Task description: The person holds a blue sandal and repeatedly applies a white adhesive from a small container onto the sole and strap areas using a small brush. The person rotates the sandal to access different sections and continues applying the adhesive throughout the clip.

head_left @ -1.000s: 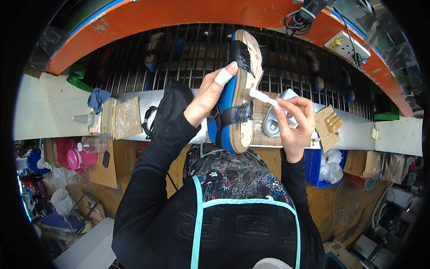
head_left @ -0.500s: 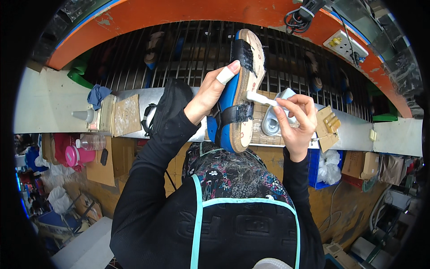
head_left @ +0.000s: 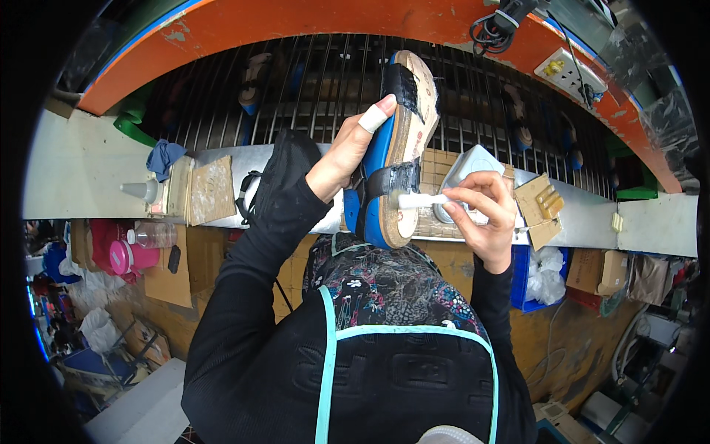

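Observation:
An unfinished sandal (head_left: 413, 144) sits upright on a blue shoe last (head_left: 380, 152), its pale cork-edged underside facing right. Two black straps wrap over its edge onto the underside. My left hand (head_left: 344, 159) grips the last and sandal from the left, a white wrap around its thumb. Pinched between the fingers of my right hand (head_left: 484, 214) is a small white brush (head_left: 425, 200), its tip touching the underside close to the heel, just below the lower strap. Behind that hand, a pale grey pot (head_left: 474, 163) stands on a woven mat, partly hidden.
A rack of metal bars (head_left: 318, 81) runs behind the bench, with other lasts below it. A black bag-like item (head_left: 290, 174), cardboard (head_left: 211, 191) and a grey cone (head_left: 134, 190) lie leftward. Cardboard with amber pieces (head_left: 549, 203) is at right. A socket strip (head_left: 569, 76) hangs above.
The brush in my right hand has moved down along the underside, from between the straps to below the lower strap. The left hand and sandal have barely moved.

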`<state>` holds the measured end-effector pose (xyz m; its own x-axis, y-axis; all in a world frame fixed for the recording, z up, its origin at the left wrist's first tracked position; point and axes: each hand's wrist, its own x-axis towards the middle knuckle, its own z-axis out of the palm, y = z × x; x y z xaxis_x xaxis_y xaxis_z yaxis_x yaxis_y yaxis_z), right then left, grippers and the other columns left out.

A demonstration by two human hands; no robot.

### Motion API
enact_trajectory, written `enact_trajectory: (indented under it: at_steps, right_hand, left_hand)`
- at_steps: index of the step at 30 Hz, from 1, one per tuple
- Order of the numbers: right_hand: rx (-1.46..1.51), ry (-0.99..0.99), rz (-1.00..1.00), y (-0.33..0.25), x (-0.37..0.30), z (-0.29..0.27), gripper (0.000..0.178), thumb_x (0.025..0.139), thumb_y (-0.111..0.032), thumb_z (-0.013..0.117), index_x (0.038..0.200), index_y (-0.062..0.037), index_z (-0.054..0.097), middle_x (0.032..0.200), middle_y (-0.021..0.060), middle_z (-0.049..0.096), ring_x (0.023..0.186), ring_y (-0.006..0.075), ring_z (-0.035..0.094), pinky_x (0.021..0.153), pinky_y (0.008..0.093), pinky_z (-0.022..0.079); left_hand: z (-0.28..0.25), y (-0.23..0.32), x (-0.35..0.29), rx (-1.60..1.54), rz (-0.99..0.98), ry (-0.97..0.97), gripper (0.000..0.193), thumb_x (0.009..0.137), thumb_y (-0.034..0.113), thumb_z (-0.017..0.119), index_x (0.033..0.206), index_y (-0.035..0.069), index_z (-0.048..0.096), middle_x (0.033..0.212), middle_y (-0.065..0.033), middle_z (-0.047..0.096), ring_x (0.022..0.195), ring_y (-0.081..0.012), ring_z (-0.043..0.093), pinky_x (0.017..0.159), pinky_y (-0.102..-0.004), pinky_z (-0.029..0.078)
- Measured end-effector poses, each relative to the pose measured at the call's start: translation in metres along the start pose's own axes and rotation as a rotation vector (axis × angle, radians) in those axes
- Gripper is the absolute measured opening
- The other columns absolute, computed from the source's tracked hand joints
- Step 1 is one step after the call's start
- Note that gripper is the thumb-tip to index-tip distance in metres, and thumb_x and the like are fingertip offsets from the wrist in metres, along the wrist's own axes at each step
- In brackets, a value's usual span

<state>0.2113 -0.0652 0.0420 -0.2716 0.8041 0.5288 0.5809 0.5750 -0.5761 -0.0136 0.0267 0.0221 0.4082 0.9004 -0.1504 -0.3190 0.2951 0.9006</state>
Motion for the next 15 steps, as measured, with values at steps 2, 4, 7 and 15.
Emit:
enact_trajectory:
  at_steps: [2, 4, 7, 15]
  right_hand:
    - [0.151, -0.030, 0.029, 0.004, 0.002, -0.001, 0.018, 0.073, -0.003, 0.077, 0.092, -0.0030, 0.074, 0.093, 0.0075, 0.059, 0.084, 0.0145, 0.060, 0.069, 0.0244, 0.048]
    - [0.174, 0.127, 0.096, 0.008, 0.004, 0.007, 0.017, 0.076, -0.003, 0.075, 0.093, -0.0006, 0.073, 0.096, 0.0077, 0.058, 0.084, 0.0148, 0.059, 0.067, 0.0236, 0.047]
    - [0.112, 0.347, 0.274, 0.010, 0.002, 0.027, 0.014, 0.078, -0.006, 0.076, 0.092, -0.0049, 0.075, 0.090, 0.0048, 0.059, 0.071, 0.0107, 0.054, 0.058, 0.0223, 0.043]
    - [0.327, 0.132, 0.420, -0.019, -0.040, 0.020, 0.014, 0.078, -0.008, 0.077, 0.092, -0.0067, 0.076, 0.088, 0.0025, 0.060, 0.067, 0.0074, 0.052, 0.059, 0.0222, 0.040]
  left_hand:
    - [0.000, -0.003, 0.001, -0.018, -0.015, -0.015, 0.064, 0.092, 0.059, 0.051, 0.119, 0.002, 0.059, 0.099, -0.0100, 0.068, 0.080, -0.0128, 0.067, 0.070, -0.0257, 0.056]
    - [0.002, -0.006, 0.003, -0.042, -0.006, 0.009, 0.065, 0.091, 0.060, 0.051, 0.120, 0.002, 0.058, 0.100, -0.0100, 0.068, 0.081, -0.0131, 0.067, 0.071, -0.0260, 0.056]
    - [0.001, -0.008, 0.003, -0.057, 0.012, 0.041, 0.066, 0.091, 0.061, 0.050, 0.120, 0.003, 0.058, 0.102, -0.0103, 0.067, 0.084, -0.0138, 0.067, 0.073, -0.0272, 0.056]
    - [-0.012, -0.009, -0.002, -0.012, 0.054, 0.144, 0.069, 0.091, 0.061, 0.050, 0.124, 0.001, 0.055, 0.105, -0.0117, 0.067, 0.087, -0.0153, 0.067, 0.077, -0.0277, 0.056]
